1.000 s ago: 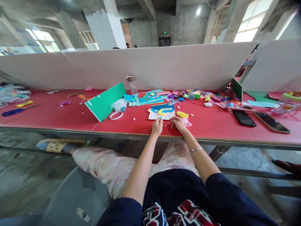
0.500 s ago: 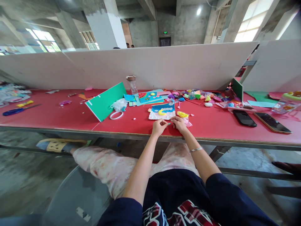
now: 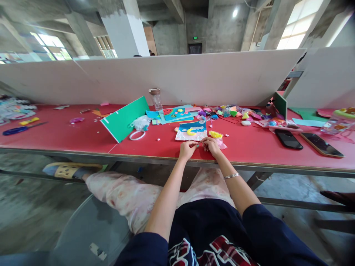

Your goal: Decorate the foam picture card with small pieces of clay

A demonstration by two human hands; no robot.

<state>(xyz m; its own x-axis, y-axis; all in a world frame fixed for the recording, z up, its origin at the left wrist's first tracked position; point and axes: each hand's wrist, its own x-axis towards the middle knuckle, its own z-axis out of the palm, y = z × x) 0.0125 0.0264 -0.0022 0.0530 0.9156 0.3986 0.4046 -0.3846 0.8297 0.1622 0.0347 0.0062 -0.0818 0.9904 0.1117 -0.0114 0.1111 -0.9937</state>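
Observation:
My left hand (image 3: 188, 149) is closed in a pinch, with a tiny green bit (image 3: 198, 146) at its fingertips. Close beside it, my right hand (image 3: 211, 146) has its fingers bent together; what they hold, if anything, is too small to tell. Both hands are over the front of the red table (image 3: 149, 152). Just beyond them lies a small picture (image 3: 198, 136) with a blue top, a white lower part and a yellow crescent (image 3: 190, 132) on it. Yellow clay in a clear wrapper (image 3: 215, 134) lies right of the picture, above a pink wrapped piece.
A green board (image 3: 126, 120) leans at the left, near a white ring (image 3: 137, 135) and a plastic bag. Colourful clay packs and paper lie behind the picture. Two phones (image 3: 288, 139) rest at the right, scissors (image 3: 16, 130) at the far left. A bottle (image 3: 156, 99) stands behind.
The fingertips of both hands have shifted slightly, and less of the green bit shows at my left hand. The things on the table have stayed in place.

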